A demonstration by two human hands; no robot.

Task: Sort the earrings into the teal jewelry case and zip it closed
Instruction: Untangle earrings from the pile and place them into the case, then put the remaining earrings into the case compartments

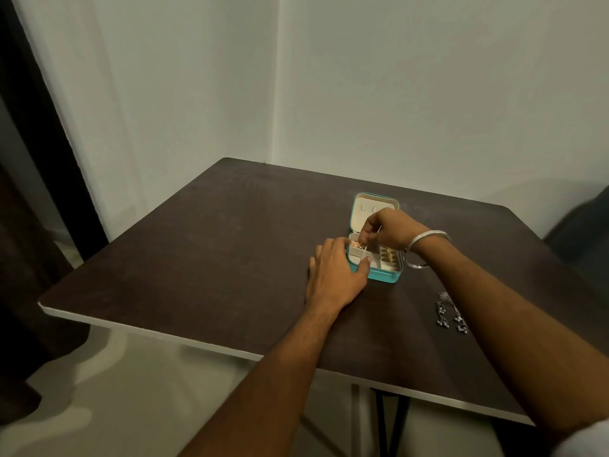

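The teal jewelry case [385, 277] lies open on the dark table [211, 258], its cream lid [361, 206] tipped back. My left hand [336, 275] rests against the case's left front corner, thumb on the rim. My right hand [392, 230] hovers over the back left compartment, fingertips pinched on a gold earring [357, 244] that sits in it. Gold pieces [389, 255] fill the right-hand slots. A pair of dark silver dangling earrings [451, 313] lies on the table to the right, partly under my right forearm.
A silver bangle [416, 264] lies on the table just right of the case; another is on my right wrist. White walls meet behind the table. A dark chair back [583, 232] stands at the far right. The table's near edge is white.
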